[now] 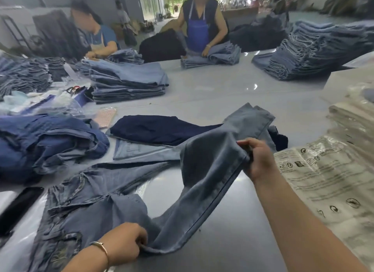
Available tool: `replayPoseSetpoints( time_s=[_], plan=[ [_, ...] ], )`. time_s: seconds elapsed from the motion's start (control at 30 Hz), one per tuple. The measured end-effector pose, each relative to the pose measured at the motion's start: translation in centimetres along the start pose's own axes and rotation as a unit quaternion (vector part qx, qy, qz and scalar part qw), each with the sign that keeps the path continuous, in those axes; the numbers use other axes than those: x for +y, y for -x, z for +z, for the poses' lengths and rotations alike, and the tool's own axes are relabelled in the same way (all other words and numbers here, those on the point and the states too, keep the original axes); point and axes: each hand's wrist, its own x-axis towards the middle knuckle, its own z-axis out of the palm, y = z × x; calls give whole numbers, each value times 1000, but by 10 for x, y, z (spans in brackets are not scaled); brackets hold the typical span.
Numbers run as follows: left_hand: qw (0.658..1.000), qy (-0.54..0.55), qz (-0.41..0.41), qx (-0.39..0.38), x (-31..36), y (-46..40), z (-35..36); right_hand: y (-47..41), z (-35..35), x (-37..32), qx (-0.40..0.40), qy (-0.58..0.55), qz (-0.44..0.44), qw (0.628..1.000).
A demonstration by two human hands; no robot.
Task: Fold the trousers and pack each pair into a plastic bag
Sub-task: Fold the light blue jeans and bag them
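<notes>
The left hand (123,245) grips the blue jeans (202,170) near the crotch. The right hand (257,160) pinches a raised leg beside the printed plastic bags (323,174).

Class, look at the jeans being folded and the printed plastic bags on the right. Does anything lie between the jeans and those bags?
Nothing visible does. The jeans are gripped by the left hand and right hand, and only bare table separates them from the bags. The dark trousers lie behind, out of that path.
</notes>
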Motion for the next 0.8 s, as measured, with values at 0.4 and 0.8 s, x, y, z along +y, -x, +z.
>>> replayPoseSetpoints(
  time_s=[0.4,0.8],
  plan=[
    [987,-61,138,-59,51,-52,16,81,-201,-53,513,320,-84,792],
    [988,4,149,31,87,-100,35,-30,-130,-31,283,650,-269,652]
  ],
)
